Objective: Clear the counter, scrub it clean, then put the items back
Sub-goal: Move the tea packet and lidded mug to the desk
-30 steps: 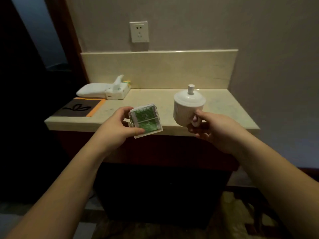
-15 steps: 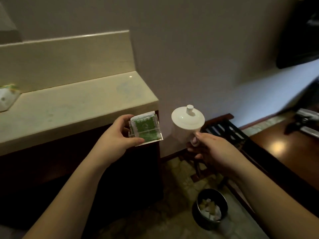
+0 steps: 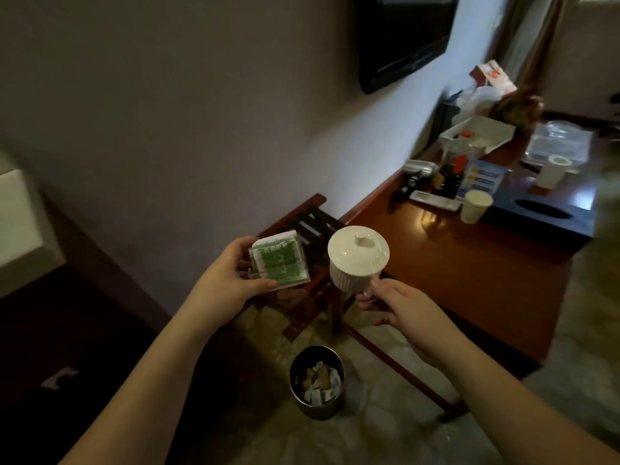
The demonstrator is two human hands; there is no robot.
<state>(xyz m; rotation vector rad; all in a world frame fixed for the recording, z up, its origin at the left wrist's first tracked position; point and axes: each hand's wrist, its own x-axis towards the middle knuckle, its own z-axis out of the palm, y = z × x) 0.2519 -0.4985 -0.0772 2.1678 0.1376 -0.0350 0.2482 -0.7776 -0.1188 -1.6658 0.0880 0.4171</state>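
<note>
My left hand grips a clear holder of green tea packets, thumb along its lower edge, held in the air in mid frame. Just to its right, my right hand holds a white lidded mug by its handle, upright with the lid on. Only a pale corner of the counter shows at the far left edge, well away from both hands.
A reddish wooden desk stretches to the right, crowded with a paper cup, a dark tissue box, a remote and a white tray. A slatted luggage rack stands beyond the hands. A metal waste bin sits on the floor below.
The view has swung right, away from the counter toward the desk. Both hands still carry the tea packet holder and the lidded mug, now over the luggage rack and bin.
</note>
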